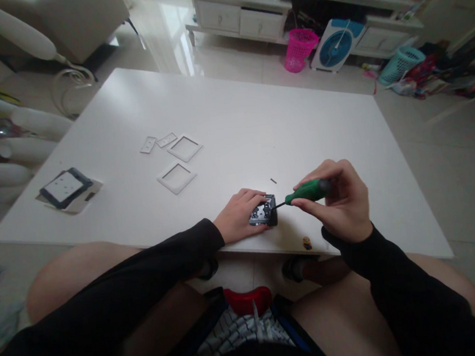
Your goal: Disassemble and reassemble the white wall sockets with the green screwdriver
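Observation:
Near the front edge of the white table (pixel 233 139) lies a dark wall-socket module (pixel 267 211) with its inner parts showing. My left hand (pixel 241 214) grips it from the left, thumb along the near side and fingers over the far side. In my right hand (pixel 344 201) is a screwdriver with a green handle (pixel 309 191), held closed between thumb and fingers. Its thin shaft points left, and the tip meets the module's right part; what exactly it touches is too small to tell. A small dark strip (pixel 273 180) rests just beyond the module.
Two white square frames (pixel 177 178) and two small socket covers (pixel 148 145) lie left of centre. Farther left sits a stack of socket plates (pixel 66 189). A small yellow figure sticker (pixel 307 243) is at the front edge. A pink basket (pixel 300 49) stands on the floor beyond.

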Motion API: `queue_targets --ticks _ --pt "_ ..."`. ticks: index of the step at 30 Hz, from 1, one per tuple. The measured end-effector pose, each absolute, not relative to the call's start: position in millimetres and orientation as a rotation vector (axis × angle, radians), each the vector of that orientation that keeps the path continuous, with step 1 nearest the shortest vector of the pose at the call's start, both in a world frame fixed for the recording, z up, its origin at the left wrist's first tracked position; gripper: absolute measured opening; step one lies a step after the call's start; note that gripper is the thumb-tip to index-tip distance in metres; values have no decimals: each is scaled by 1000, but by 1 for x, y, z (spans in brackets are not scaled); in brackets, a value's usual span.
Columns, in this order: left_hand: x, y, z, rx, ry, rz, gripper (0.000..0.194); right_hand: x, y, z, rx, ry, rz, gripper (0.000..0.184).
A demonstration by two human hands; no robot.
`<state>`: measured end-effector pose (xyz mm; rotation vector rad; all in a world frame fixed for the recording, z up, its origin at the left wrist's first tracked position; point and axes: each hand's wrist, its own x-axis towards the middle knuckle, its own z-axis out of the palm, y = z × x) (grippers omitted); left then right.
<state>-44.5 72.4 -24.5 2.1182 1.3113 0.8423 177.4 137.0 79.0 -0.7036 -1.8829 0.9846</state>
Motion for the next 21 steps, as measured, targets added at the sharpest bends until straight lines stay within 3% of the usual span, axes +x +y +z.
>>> queue_targets --ticks 5,12,15,21 --pt "-44 72 -21 2095 1324 822 55 173 130 76 -735 -1788 1081 29" --pt "-45 72 -23 2115 1319 811 54 181 132 83 -536 -1890 1430 44" --pt "-45 72 -24 2119 1319 824 54 183 134 83 -521 -1932 1414 46" --pt "-45 73 -25 2112 1319 830 55 179 133 80 -662 -1917 1225 34"
